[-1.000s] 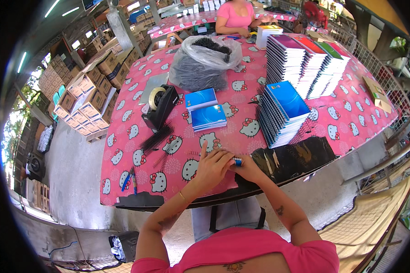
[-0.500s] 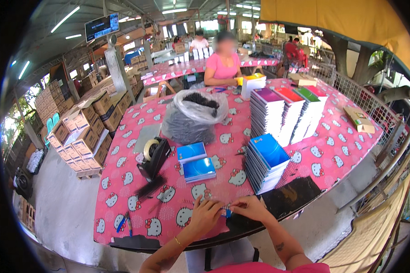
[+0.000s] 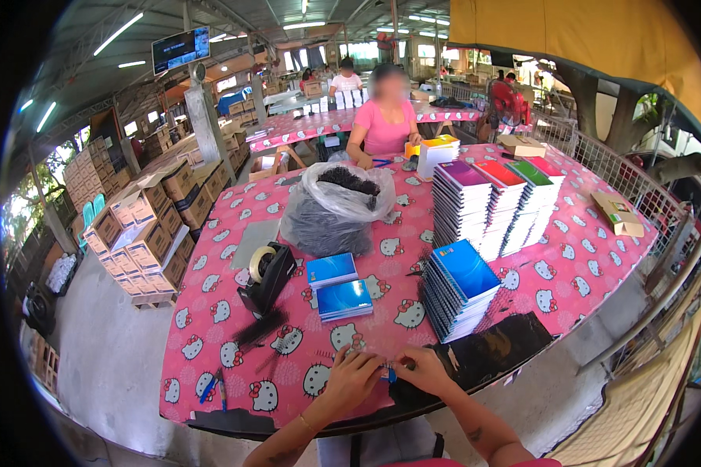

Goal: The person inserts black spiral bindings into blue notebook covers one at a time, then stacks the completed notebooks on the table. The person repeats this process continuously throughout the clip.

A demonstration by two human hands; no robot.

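Note:
My left hand [image 3: 354,378] and my right hand [image 3: 424,369] meet at the near edge of the table, fingertips almost touching. Both have their fingers closed around something small that they mostly cover. A bit of blue [image 3: 390,374] shows between them, too small to name. Ahead of my left hand lie two low stacks of blue notebooks [image 3: 344,299]. A tall stack of blue spiral notebooks [image 3: 463,272] stands beyond my right hand. Loose dark binding coils [image 3: 261,328] and blue-handled tools [image 3: 213,387] lie left of my left hand.
A black tape dispenser [image 3: 271,276] and a clear bag of black coils [image 3: 336,214] stand left of centre. Tall notebook stacks [image 3: 494,204] rise at right. A person in pink [image 3: 384,126] works across the table [image 3: 401,222]. Cartons [image 3: 144,241] are piled on the left.
The view has shifted slightly. My hands stay together at the table edge with little change in their grip. Across the table, the person's arm has moved lower, toward the tabletop.

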